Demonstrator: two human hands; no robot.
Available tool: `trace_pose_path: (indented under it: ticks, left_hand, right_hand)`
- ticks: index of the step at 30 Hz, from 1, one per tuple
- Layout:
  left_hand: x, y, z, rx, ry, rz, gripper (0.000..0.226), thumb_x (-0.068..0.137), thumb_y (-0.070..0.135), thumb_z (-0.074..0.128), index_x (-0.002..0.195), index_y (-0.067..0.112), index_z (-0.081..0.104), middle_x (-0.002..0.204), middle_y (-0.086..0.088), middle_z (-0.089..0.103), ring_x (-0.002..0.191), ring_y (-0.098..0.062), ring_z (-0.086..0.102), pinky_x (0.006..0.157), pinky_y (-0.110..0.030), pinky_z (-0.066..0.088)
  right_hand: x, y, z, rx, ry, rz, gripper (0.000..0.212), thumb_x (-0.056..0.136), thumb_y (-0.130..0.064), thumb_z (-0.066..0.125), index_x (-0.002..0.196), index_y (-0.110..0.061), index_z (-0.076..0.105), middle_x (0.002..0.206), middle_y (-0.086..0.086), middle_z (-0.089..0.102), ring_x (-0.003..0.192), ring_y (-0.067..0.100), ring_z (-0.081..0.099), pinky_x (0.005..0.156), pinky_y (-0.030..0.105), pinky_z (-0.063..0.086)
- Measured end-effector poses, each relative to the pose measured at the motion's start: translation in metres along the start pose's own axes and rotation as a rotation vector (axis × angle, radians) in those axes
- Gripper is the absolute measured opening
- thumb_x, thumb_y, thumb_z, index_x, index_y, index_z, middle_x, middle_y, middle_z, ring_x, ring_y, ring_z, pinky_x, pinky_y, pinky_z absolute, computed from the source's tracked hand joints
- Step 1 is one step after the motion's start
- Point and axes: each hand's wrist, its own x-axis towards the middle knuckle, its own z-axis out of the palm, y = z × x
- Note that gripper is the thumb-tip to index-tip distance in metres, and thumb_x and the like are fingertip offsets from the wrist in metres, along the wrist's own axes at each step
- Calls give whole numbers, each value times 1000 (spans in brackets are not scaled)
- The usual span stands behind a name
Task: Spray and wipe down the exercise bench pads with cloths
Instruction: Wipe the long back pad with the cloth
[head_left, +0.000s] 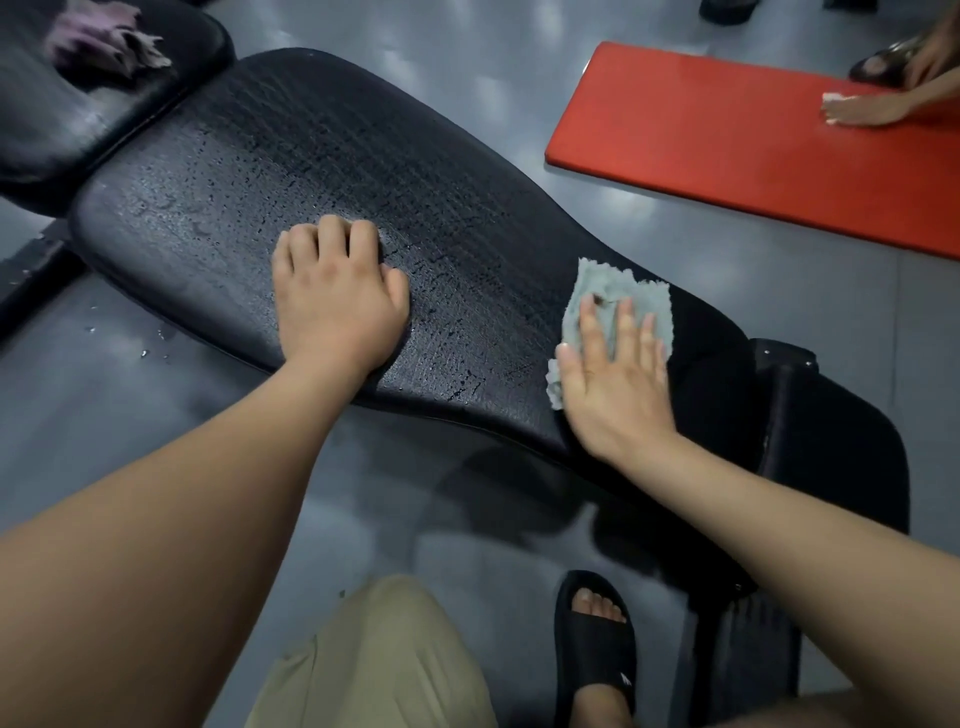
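Glossy grey floor (130, 415) shows pale light patches; water droplets (156, 338) at left

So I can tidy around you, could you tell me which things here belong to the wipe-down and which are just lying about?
In the job: long black pad, beaded wet; grey cloth under the right hand; left hand on the pad; seat pad with the pink cloth on it.
Not in it: red pad under another person's hand; black sandal.
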Motion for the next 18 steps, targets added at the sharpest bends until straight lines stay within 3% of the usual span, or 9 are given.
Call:
trace_pose_path:
  ticks: [7,11,18]
  left_hand:
    - [-1,1,2,2,16,9,33,91,33,45,110,9,57,114,-20,56,109,-41,48,106,-54,36]
    - [-1,1,3,-1,19,8,33,91,33,44,111,10,57,115,-19,56,111,-40,48,106,-53,35]
    - [1,0,1,43,-38,25,37,91,33,42,111,7,57,116,-22,55,110,-42,49,106,-55,37]
  right_hand:
    - [-29,-70,18,-117,-2,-488,65,103,-60,20,162,-39,3,170,9,-8,155,36,-12,125,53,-4]
    - [-5,-70,3,-103,55,-555,68,100,-64,18,160,-34,21,169,14,9,156,35,-3,126,50,0]
    - [-2,-43,18,-172,81,-666,72,102,-62,21,163,-25,12,170,12,6,157,30,3,128,45,6]
